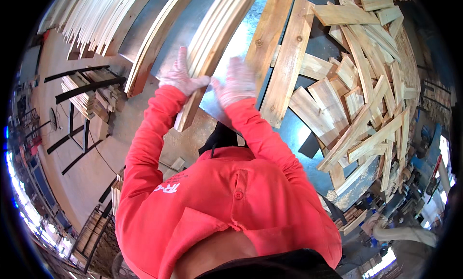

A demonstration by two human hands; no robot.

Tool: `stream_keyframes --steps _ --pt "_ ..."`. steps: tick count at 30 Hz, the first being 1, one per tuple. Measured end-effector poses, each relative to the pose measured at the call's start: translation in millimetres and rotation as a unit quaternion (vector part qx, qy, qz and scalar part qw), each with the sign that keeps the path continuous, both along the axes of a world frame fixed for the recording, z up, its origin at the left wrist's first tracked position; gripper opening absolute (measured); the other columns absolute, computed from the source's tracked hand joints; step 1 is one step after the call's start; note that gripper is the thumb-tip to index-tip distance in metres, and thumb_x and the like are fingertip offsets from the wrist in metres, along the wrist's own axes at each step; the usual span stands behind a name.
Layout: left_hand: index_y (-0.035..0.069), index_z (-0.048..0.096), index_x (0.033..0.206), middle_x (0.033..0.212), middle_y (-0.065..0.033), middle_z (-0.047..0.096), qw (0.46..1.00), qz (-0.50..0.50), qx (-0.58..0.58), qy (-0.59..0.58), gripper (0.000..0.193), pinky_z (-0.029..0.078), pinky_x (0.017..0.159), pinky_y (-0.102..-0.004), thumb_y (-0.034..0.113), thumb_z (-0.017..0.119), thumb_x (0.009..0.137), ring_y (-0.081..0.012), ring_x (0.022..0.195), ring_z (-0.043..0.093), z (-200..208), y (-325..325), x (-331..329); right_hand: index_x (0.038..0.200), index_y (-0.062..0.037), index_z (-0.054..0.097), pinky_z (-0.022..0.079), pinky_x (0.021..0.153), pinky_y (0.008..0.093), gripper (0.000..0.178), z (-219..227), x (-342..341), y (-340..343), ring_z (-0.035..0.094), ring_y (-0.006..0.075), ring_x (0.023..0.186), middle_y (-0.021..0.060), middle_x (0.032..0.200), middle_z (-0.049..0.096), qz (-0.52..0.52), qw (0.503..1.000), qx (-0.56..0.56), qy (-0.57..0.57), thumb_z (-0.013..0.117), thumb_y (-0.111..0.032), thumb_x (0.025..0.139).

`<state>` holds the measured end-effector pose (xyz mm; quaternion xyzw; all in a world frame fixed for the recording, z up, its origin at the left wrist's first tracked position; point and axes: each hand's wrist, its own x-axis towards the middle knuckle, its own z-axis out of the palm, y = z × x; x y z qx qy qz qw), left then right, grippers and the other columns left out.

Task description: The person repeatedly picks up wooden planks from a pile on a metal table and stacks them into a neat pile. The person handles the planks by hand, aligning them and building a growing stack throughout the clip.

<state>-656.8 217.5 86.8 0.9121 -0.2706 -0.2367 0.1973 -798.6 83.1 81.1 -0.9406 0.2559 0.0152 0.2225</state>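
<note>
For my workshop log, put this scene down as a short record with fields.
Left hand: gloved, fingers extended along the left side of a board stack, thumb across it
Right hand: gloved, open, blurred, right of the stack; contact unclear
Right of hands: two long flat boards, lying lengthwise
Far right: heap of wood pieces, lying at many angles
Left of hands: narrower stack, then a row of boards
Work surface: blue-grey table
Left floor: black metal frame bearing wood

Board stack (217, 33) on table (179, 35), two boards (292, 52) to its right, offcut heap (364, 71) beyond
</note>
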Motion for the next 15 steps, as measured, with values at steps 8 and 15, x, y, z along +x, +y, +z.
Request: stream_keyframes --steps 8,15 --pt "0.012 0.007 0.153 0.141 -0.0252 0.041 0.989 -0.001 0.146 0.017 0.107 0.042 0.102 -0.0429 0.052 0.067 0.075 -0.0389 0.122 0.052 35 -26 -7 0.152 -0.0070 0.003 0.016 0.117 0.0458 0.111 -21 -2 -19 0.012 0.0423 0.144 0.0224 0.158 0.003 -0.273 0.953 0.048 0.118 0.074 -0.042 0.074" --pt "0.013 0.008 0.153 0.140 -0.0205 0.044 0.978 -0.047 0.190 -0.076 0.103 0.040 0.103 -0.0443 0.050 0.066 0.077 -0.0350 0.126 0.050 15 -15 16 0.146 0.0005 0.030 0.039 0.107 0.0370 0.080 -25 -50 -67 0.050 0.0306 0.124 0.0184 0.137 0.047 -0.277 0.651 0.634 -0.313 0.056 -0.001 0.070"
